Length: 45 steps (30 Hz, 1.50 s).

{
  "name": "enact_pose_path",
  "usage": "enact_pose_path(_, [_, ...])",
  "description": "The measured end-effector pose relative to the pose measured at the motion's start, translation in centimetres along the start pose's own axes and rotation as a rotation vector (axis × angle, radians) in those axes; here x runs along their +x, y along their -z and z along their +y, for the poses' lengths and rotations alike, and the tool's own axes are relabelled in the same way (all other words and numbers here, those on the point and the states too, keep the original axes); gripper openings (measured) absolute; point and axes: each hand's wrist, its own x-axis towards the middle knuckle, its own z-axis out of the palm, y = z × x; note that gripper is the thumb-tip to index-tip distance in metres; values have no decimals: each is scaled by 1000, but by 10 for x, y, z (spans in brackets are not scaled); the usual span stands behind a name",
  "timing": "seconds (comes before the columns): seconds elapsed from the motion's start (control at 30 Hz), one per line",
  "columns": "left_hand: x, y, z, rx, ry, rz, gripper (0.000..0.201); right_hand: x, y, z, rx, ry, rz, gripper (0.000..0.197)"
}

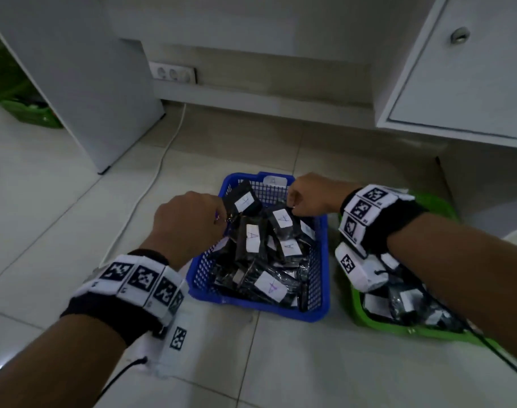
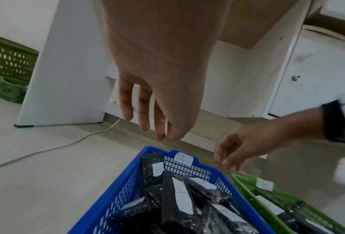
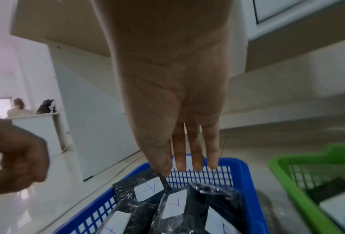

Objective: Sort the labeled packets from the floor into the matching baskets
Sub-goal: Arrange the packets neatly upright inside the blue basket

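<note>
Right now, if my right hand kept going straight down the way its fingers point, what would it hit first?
Most likely the black packet propped at the far end of the blue basket. The right hand hangs above it, fingers straight and pointing down, holding nothing. Depth is unclear, so the basket's far wall could come first.

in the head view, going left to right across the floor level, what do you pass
green crate → white cable → left hand → blue basket → right hand → green basket
</note>
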Motion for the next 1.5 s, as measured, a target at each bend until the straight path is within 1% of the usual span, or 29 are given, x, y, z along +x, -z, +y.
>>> enact_pose_path(0.07, [3,-3,-2,21,-6,7,14,20,-13,14,54,-3,14,18])
enact_pose_path(0.17, [21,-2,10,40,-23,19,15,44,-23,27,89,17,20,18])
enact_pose_path(0.23, [38,3,27,108,-23,-8,18,54,-21,33,91,42,12,18])
enact_pose_path(0.33, [65,18,45,256,10,-29,26,57,-12,30,92,87,-49,16])
enact_pose_path(0.4, [81,28,47,247,70,-44,26,62,-4,21,68,106,-102,16])
enact_pose_path(0.47, [96,30,41,161,105,-74,24,76,3,11,14,124,-92,14])
enact_pose_path(0.53, [111,20,34,62,77,-138,23,94,4,3,-45,154,-81,8])
enact_pose_path(0.57, [118,9,32,46,36,-191,24,103,1,0,-75,155,-86,6])
enact_pose_path(0.63, [133,-23,26,49,-29,-275,26,117,-7,-3,-117,138,-88,9])
enact_pose_path(0.67, [139,-40,24,44,-48,-296,27,119,-13,-5,-128,135,-85,6])
enact_pose_path(0.7, [146,-55,24,14,-63,-298,27,122,-21,-4,-126,138,-80,10])
enact_pose_path(0.77, [154,-74,26,-59,-52,-243,28,120,-36,-3,-94,129,-128,22])
enact_pose_path(0.8, [157,-82,28,-98,-29,-200,35,116,-43,0,-80,120,-174,24])
enact_pose_path(0.87, [162,-93,30,-133,0,-154,56,109,-54,13,-71,108,-254,23])
enact_pose_path(0.9, [162,-96,30,-118,4,-150,63,107,-59,19,-50,99,-260,27])
enact_pose_path(0.93, [161,-97,28,-96,-10,-150,65,105,-63,26,-12,85,-239,32])
enact_pose_path(1.0, [164,-91,20,-97,-44,-155,55,104,-67,38,79,71,-170,38])
enact_pose_path(1.03, [164,-87,14,-153,-27,-143,48,103,-68,41,104,54,-177,37])
enact_pose_path(1.1, [167,-75,2,-322,55,-60,40,104,-69,44,130,8,-220,31])
enact_pose_path(1.13, [169,-72,-2,-416,107,-1,37,105,-69,44,142,-2,-234,31])
enact_pose_path(1.17, [171,-68,-6,-500,158,52,34,108,-69,44,144,-3,-242,35])
enact_pose_path(1.23, [171,-62,-9,-622,225,123,30,113,-71,39,108,8,-243,50])
enact_pose_path(1.27, [171,-59,-10,-658,236,141,29,117,-72,35,83,10,-238,57])
enact_pose_path(1.3, [171,-57,-11,-681,242,144,29,120,-72,32,67,10,-230,60])
enact_pose_path(1.33, [169,-54,-11,-701,238,144,29,123,-74,28,46,14,-226,58])
enact_pose_path(1.4, [166,-52,-14,-758,226,148,32,125,-78,20,-49,44,-264,47])
enact_pose_path(1.47, [162,-52,-16,-813,213,177,33,126,-82,15,-144,55,-306,40])
enact_pose_path(1.5, [160,-54,-17,-826,205,197,33,126,-84,15,-153,52,-307,38])
